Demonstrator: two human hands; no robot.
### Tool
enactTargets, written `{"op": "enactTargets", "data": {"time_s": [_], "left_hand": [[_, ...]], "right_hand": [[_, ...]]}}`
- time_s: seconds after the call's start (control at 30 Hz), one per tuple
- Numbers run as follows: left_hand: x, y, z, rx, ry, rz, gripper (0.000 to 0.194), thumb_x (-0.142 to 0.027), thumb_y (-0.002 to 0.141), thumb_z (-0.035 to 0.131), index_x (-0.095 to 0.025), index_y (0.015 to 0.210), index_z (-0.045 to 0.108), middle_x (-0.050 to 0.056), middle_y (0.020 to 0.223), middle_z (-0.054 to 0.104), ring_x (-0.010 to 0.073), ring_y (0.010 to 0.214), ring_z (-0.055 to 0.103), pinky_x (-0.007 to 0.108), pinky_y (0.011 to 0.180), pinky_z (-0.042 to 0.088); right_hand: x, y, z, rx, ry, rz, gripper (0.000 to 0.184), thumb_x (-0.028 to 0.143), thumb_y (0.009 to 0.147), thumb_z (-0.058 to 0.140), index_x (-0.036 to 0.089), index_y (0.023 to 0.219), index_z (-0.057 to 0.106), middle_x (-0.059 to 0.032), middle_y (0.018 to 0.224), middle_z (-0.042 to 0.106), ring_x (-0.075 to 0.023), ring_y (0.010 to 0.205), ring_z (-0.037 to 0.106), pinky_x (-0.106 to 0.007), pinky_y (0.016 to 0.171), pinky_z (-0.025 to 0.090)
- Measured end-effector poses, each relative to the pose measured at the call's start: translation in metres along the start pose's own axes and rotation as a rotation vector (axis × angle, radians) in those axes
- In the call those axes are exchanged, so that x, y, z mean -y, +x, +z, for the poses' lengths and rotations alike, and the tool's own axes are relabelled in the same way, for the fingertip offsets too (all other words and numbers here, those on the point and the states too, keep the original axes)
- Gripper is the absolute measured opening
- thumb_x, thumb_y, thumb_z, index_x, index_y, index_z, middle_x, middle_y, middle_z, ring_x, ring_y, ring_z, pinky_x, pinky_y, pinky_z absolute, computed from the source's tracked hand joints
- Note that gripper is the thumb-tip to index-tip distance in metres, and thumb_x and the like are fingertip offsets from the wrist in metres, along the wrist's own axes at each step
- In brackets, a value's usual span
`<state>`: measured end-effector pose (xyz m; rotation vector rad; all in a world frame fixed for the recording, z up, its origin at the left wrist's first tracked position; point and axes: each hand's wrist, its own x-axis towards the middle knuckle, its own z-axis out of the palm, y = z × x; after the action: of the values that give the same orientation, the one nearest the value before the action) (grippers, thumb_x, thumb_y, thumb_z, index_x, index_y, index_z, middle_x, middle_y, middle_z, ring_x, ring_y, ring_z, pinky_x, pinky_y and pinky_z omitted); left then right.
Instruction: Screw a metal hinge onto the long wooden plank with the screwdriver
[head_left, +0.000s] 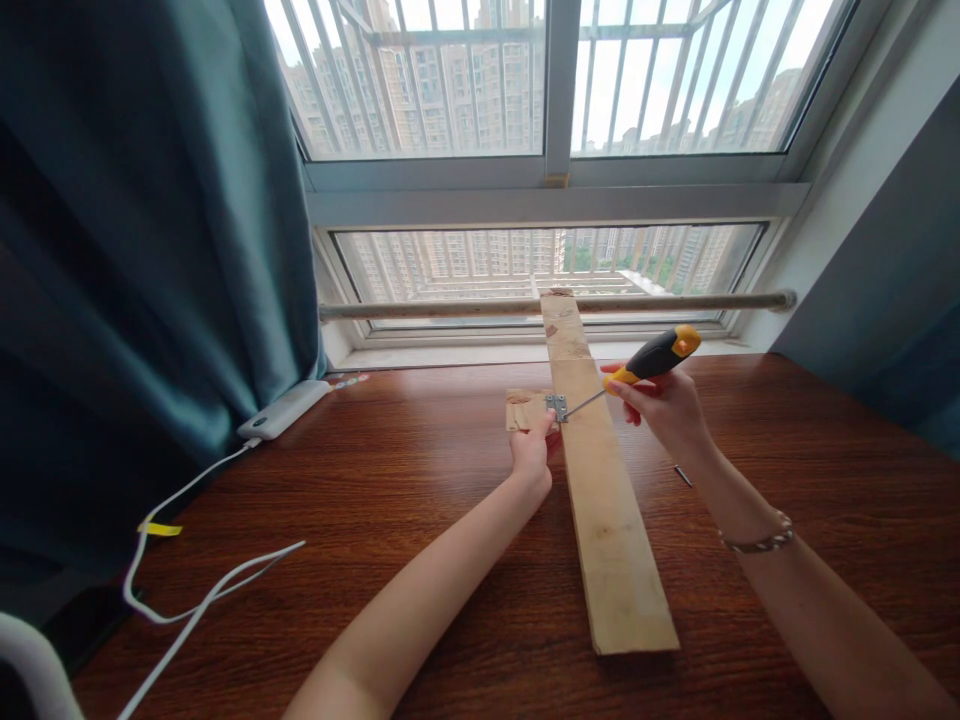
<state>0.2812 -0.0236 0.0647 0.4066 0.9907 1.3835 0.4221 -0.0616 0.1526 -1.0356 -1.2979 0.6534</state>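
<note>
Hinge (556, 407) is sitting at the clock's centre, bridging two wooden pieces. Working from the left, a white cable (141, 540) is curling between eight and nine o'clock, and a yellow tag (165, 530) is clinging to it, any print being too small to read. Out at nine, a white box (281, 412) is resting by the curtain (247, 250). Closer in at nine, a short wooden piece (517, 410) is lying under one hinge leaf. At seven, the left hand (531, 458) is bringing its thumb to the hinge's lower edge; its other fingers are mostly hiding, so I cannot tell how they are gripping. A long board (611, 520) is running from twelve to between five and six. At three, the right hand (670, 400) is wrapping its fingers around a black-and-yellow screwdriver (651, 357), whose handle is pointing towards two and whose tip is reaching the hinge's right edge. Towards four, a small dark metal piece (682, 475) is lying on the tabletop (420, 450).
</note>
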Motion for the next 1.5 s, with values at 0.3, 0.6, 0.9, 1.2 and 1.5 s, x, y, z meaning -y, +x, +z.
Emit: {"op": "enactTargets", "data": {"time_s": [0.3,0.6,0.9,1.2,1.5], "left_hand": [[-0.003,-0.005,0.002,0.020,-0.017,0.000,0.020,-0.011,0.071,0.070,-0.012,0.091,0.065,0.012,0.091,0.071,0.0169,0.072,0.069,0.030,0.070,0.056],[-0.005,-0.006,0.002,-0.010,-0.004,-0.006,0.017,-0.011,0.070,0.070,-0.014,0.086,0.066,0.008,0.086,0.071,0.0141,0.067,0.067,0.026,0.065,0.056],[-0.007,-0.011,0.002,0.025,0.007,-0.024,0.012,-0.008,0.068,0.069,-0.013,0.078,0.065,0.006,0.074,0.070,0.0119,0.057,0.064,0.023,0.058,0.053],[-0.007,-0.010,0.002,0.011,0.011,-0.033,0.014,-0.006,0.067,0.069,-0.014,0.078,0.065,0.005,0.075,0.071,0.0136,0.061,0.066,0.025,0.060,0.053],[-0.008,-0.011,0.003,-0.020,0.019,-0.034,0.016,-0.006,0.066,0.069,-0.014,0.078,0.062,0.003,0.071,0.069,0.0109,0.057,0.063,0.022,0.057,0.051]], "right_hand": [[0.020,-0.004,-0.006,0.180,0.167,0.092,0.038,0.036,0.063,0.078,0.017,0.093,0.062,-0.0092,0.102,0.068,-0.0142,0.058,0.065,-0.032,0.056,0.057],[-0.004,-0.010,0.003,-0.138,-0.376,-0.129,0.032,0.044,0.059,0.079,0.015,0.065,0.067,-0.0058,0.066,0.069,-0.0185,0.058,0.062,-0.030,0.056,0.051],[-0.009,-0.013,0.008,-0.289,-0.385,-0.137,0.033,0.045,0.062,0.076,0.015,0.062,0.063,-0.0031,0.058,0.065,-0.0158,0.054,0.058,-0.027,0.053,0.046],[-0.001,0.011,-0.025,-0.348,-0.165,0.099,0.031,0.044,0.065,0.071,0.016,0.065,0.057,0.0007,0.052,0.056,-0.0102,0.042,0.048,-0.022,0.039,0.036],[-0.064,0.032,-0.057,0.242,-0.996,0.428,0.019,0.032,0.070,0.061,0.015,0.063,0.058,-0.0060,0.061,0.062,-0.0159,0.056,0.058,-0.023,0.048,0.037]]}}
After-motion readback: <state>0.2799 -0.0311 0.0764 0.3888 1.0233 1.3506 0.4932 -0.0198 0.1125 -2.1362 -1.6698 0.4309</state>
